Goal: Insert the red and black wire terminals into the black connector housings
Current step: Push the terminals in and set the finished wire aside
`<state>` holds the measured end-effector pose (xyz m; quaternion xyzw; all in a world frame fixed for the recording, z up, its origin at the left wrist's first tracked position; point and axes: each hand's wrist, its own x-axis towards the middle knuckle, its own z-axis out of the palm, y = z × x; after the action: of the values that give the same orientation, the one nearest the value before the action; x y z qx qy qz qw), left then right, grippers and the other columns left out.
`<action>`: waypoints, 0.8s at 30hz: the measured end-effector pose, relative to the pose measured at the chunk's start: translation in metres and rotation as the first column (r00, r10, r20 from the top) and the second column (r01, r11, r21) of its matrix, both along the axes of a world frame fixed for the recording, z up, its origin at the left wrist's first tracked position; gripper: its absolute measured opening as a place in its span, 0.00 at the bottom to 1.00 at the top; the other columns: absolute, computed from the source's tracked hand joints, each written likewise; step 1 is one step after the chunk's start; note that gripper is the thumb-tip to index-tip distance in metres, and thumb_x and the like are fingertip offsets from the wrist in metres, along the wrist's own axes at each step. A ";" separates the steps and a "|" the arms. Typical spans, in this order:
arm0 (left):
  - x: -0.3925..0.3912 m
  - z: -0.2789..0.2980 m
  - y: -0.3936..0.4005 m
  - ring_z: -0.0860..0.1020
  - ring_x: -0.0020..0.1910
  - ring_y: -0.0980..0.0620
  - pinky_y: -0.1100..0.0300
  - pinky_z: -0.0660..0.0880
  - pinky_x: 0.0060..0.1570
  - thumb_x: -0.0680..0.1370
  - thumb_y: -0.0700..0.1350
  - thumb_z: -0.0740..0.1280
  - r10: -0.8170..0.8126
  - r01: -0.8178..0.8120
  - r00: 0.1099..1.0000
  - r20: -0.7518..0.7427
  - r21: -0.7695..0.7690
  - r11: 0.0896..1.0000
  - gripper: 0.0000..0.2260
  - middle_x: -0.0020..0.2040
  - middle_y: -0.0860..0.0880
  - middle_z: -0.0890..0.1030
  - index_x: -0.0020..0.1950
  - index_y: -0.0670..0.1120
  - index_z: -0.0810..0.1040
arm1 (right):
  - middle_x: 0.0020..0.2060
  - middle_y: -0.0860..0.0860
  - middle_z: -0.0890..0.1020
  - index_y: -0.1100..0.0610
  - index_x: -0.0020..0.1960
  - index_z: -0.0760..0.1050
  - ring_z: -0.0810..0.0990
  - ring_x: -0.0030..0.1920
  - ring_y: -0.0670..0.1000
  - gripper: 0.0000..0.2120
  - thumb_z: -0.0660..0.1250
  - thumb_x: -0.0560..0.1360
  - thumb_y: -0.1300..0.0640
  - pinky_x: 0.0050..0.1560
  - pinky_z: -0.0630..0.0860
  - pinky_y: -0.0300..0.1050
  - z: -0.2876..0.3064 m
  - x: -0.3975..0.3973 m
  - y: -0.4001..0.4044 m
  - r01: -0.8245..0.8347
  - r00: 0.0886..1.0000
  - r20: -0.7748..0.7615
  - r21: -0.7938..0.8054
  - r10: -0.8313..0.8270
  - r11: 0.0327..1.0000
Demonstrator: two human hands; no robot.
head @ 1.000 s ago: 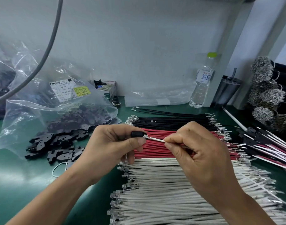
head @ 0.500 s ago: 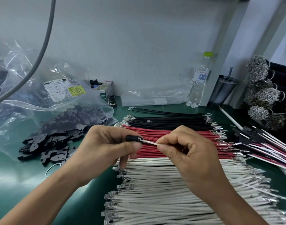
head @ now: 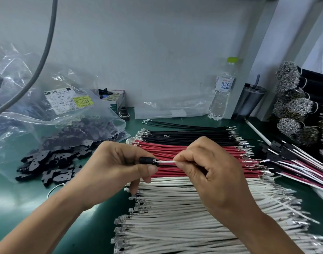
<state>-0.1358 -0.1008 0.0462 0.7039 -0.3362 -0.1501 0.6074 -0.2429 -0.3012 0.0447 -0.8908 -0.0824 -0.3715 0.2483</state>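
The left hand pinches the black connector housing with its opening facing right, in line with the white wire pinched level by the right hand.

Both forearms enter from the bottom edge and converge at frame centre. Left hand: back toward camera, thumb and forefinger pinching a small housing; remaining fingers curled beneath, tips pointing down. Right hand: back up, wrist angled in from lower right, fingers curled, thumb and forefinger pinching a white wire just beside the housing. Hands level, fingertips facing each other, near but not touching. Wire end meets the housing.
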 end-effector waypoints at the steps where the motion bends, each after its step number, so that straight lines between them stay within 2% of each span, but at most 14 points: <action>1: 0.000 0.000 0.000 0.77 0.24 0.49 0.67 0.71 0.25 0.69 0.46 0.77 -0.002 0.002 1.000 -0.002 0.016 1.000 0.07 0.34 0.41 0.85 0.44 0.45 0.88 | 0.41 0.44 0.77 0.54 0.46 0.83 0.78 0.41 0.45 0.05 0.69 0.78 0.55 0.38 0.76 0.43 0.001 0.000 0.000 0.025 0.999 0.024 -0.058 -0.023 0.998; 3: -0.001 -0.001 -0.002 0.77 0.24 0.48 0.67 0.71 0.24 0.70 0.46 0.77 -0.002 0.002 1.000 -0.014 0.031 1.000 0.06 0.35 0.41 0.85 0.43 0.44 0.88 | 0.41 0.44 0.77 0.54 0.47 0.83 0.77 0.40 0.45 0.05 0.69 0.78 0.55 0.37 0.76 0.44 0.004 0.000 0.002 0.065 0.996 0.064 -0.128 -0.057 0.990; 4: -0.001 -0.002 -0.002 0.77 0.24 0.48 0.66 0.70 0.24 0.70 0.46 0.77 -0.002 0.003 1.000 -0.027 0.029 1.000 0.06 0.35 0.41 0.85 0.43 0.44 0.88 | 0.42 0.44 0.77 0.54 0.47 0.83 0.77 0.41 0.45 0.05 0.69 0.78 0.55 0.38 0.76 0.43 0.004 0.001 0.003 0.066 0.996 0.069 -0.115 -0.059 0.991; 8: -0.001 -0.004 -0.003 0.77 0.24 0.46 0.62 0.67 0.25 0.70 0.45 0.79 -0.012 0.006 0.995 -0.103 -0.053 0.999 0.08 0.38 0.39 0.86 0.45 0.44 0.88 | 0.42 0.42 0.78 0.51 0.46 0.82 0.79 0.45 0.45 0.04 0.69 0.77 0.54 0.42 0.71 0.32 0.000 0.000 0.006 -0.036 0.998 -0.044 0.152 0.043 0.988; 13: -0.002 -0.004 -0.004 0.78 0.24 0.47 0.62 0.66 0.25 0.70 0.49 0.80 -0.025 0.023 0.998 -0.057 -0.023 0.999 0.10 0.38 0.41 0.87 0.46 0.46 0.88 | 0.41 0.42 0.78 0.51 0.45 0.82 0.79 0.45 0.46 0.03 0.70 0.76 0.55 0.43 0.72 0.33 -0.004 0.001 0.007 -0.050 0.995 -0.075 0.177 0.064 0.983; 18: -0.001 -0.005 -0.006 0.78 0.23 0.48 0.67 0.69 0.23 0.70 0.48 0.77 -0.015 0.013 0.999 -0.035 -0.036 0.999 0.08 0.37 0.41 0.86 0.44 0.46 0.88 | 0.40 0.40 0.77 0.48 0.44 0.82 0.78 0.42 0.44 0.07 0.68 0.77 0.48 0.40 0.73 0.40 -0.001 0.002 0.003 0.024 0.996 -0.090 0.033 -0.020 0.999; 24: -0.005 -0.007 -0.005 0.78 0.22 0.49 0.69 0.67 0.24 0.71 0.47 0.76 -0.064 0.064 0.998 0.012 0.000 0.998 0.07 0.37 0.43 0.87 0.45 0.45 0.88 | 0.39 0.44 0.76 0.54 0.42 0.81 0.75 0.40 0.46 0.08 0.68 0.78 0.53 0.39 0.74 0.44 -0.006 0.002 0.011 0.031 0.999 0.018 -0.120 -0.029 0.992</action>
<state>-0.1406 -0.1059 0.0392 0.6936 -0.3623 -0.1651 0.6003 -0.2407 -0.2904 0.0391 -0.9023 -0.0935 -0.3768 0.1877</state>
